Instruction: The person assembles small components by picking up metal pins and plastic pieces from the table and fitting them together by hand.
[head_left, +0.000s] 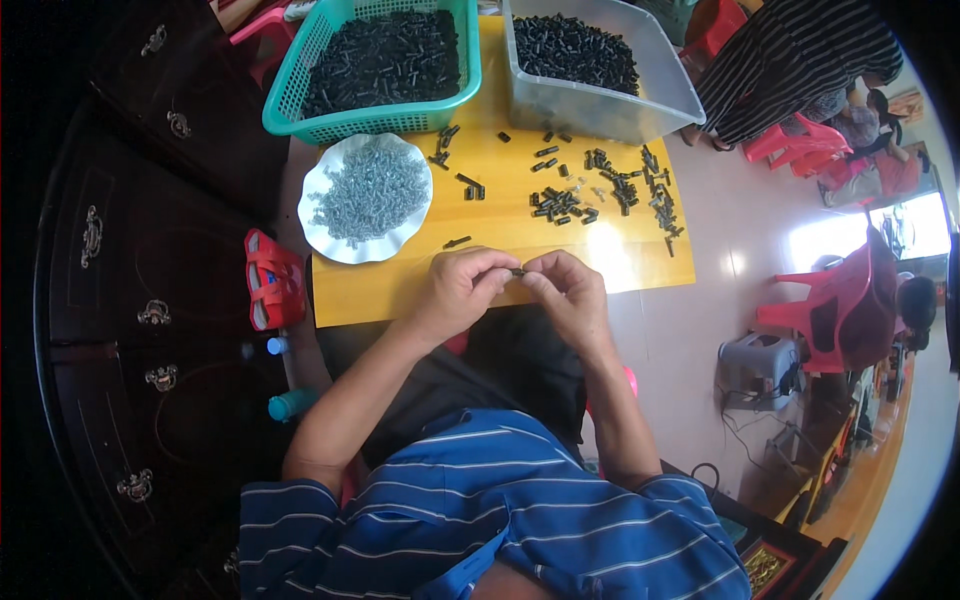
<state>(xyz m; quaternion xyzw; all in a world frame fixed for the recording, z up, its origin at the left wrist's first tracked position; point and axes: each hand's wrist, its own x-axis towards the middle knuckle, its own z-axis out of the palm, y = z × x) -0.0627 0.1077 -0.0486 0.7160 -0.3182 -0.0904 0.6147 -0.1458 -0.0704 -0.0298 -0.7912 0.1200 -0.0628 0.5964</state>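
Above the near edge of the yellow table [400, 290], my left hand [462, 290] and my right hand [570, 297] meet, fingertips pinched on one small black cylindrical piece [517, 272]. Most of that piece is hidden by my fingers. Left of my hands, a white wavy-rimmed plate [318, 232] holds many small clear plastic pieces [370, 190]. Loose black pieces [560, 206] lie in a heap to the right, with more scattered around. A single black piece [456, 242] rests just beyond my left hand.
At the far side stand a green basket [375, 122] and a clear plastic tub [610, 118], both full of black pieces. A dark drawer cabinet [170, 270] and a red bag [273, 280] are on the left. Pink chairs [825, 310] and a person in striped clothing [790, 65] are on the right.
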